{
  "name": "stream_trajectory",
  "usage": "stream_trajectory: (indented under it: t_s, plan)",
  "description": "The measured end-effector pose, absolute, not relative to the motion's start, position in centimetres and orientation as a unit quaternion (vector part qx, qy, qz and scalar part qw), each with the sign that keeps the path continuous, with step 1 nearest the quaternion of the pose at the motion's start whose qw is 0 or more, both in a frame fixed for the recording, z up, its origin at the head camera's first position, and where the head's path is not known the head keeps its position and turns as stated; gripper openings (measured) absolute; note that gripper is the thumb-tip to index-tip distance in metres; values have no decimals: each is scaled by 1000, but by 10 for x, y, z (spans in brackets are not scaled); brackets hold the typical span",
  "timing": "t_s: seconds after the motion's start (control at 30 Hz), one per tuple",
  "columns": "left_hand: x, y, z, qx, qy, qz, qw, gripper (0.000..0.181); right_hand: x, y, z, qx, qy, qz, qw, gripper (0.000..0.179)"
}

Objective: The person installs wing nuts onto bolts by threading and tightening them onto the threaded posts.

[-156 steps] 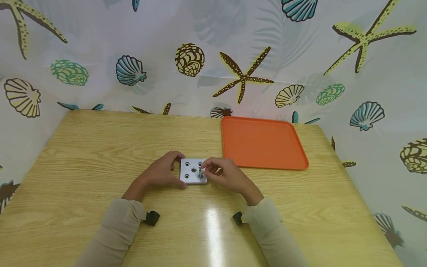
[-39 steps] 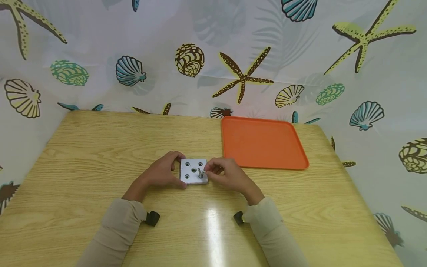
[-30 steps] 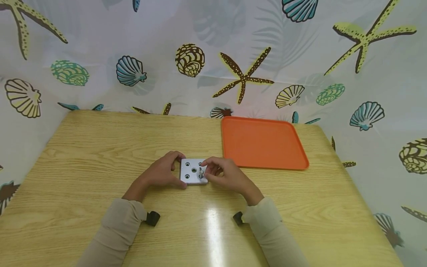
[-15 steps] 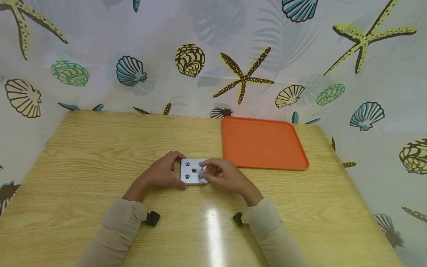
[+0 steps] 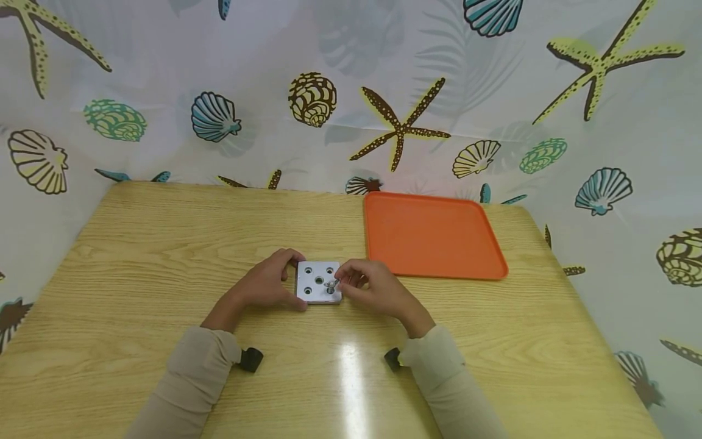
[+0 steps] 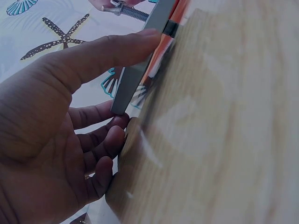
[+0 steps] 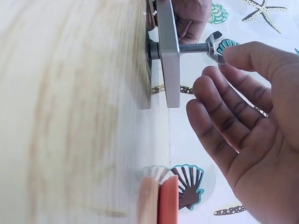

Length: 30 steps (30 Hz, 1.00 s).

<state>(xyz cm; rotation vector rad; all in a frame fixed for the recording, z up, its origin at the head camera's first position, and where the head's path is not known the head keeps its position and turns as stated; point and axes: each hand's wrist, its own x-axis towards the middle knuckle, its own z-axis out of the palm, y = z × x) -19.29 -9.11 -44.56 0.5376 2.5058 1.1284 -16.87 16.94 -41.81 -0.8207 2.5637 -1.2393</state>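
A square silver metal plate (image 5: 313, 297) with several holes lies near the middle of the wooden table. My left hand (image 5: 265, 283) grips its left side, thumb on the near edge and fingers at the far edge. A wing bolt (image 7: 196, 48) stands in the near right hole, much of its thread showing above the plate. With thumb and index finger, my right hand (image 5: 375, 288) pinches one wing of it; the other fingers are loosely bent. Under the plate, the right wrist view shows a short round metal piece (image 7: 153, 50) in line with the bolt.
An orange tray (image 5: 433, 238) lies at the back right of the table (image 5: 219, 225), a little beyond my right hand. A cloth (image 5: 263, 91) printed with shells and starfish hangs behind and beside the table.
The bolt's wings have turned back and forth; half a second ago they pointed away from me, now they lie sideways. My right fingertips have drawn slightly right. The left hand and plate stay put.
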Motion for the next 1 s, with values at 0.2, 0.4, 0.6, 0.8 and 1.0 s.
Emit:
stream_trajectory:
  t_s: [0.2, 0.4, 0.6, 0.8, 1.0]
  plan:
    - [-194, -91, -448, 191, 884, 393, 166, 85, -169, 170, -417, -274, 863, -415, 87, 6]
    - [-194, -91, -448, 193, 884, 393, 165, 85, -169, 170, -417, -274, 865, -413, 83, 6]
    - [-193, -91, -447, 190, 885, 391, 167, 86, -170, 170, -419, -281, 863, -413, 79, 6]
    - [-194, -91, -447, 191, 885, 391, 167, 86, -170, 170, -420, -282, 861, -416, 81, 5]
    - [-194, -91, -448, 191, 884, 392, 169, 86, -169, 168, -420, -293, 855, -420, 81, 16]
